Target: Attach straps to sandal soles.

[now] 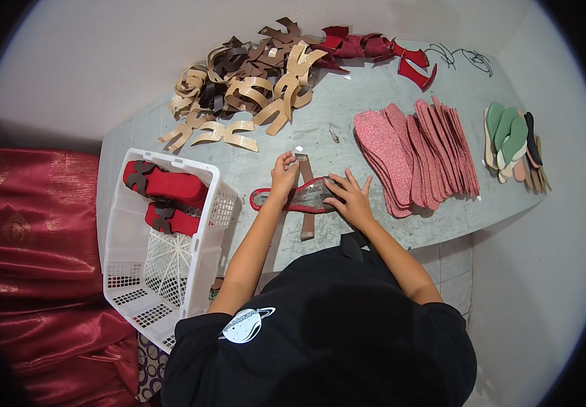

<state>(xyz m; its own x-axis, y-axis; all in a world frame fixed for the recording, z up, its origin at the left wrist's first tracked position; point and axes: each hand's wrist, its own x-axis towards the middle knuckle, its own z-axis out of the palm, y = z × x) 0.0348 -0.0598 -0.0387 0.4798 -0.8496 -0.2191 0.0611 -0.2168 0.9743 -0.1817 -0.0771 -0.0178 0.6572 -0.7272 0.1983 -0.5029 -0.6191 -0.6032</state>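
A sandal sole [299, 199] with a red rim and a greyish, glossy middle lies sideways on the table in front of me. A brown strap [307, 227] crosses it, its ends sticking out on the near and far sides. My left hand [284, 175] is over the sole beside the strap's far end, fingers pinched together. At those fingertips is a small white scrap [298, 148]; whether it is held I cannot tell. Spread over the sole's right end, my right hand [351, 198] touches a dark piece there, its fingers apart.
Left is a white plastic basket [118, 224] with red sandals [174, 186]. Beige and brown strap pieces [245, 88] and red ones [415, 64] are heaped along the far side. Pink soles [394, 163] stand stacked right, with green soles [508, 132] beyond. The grey table [333, 102] meets walls.
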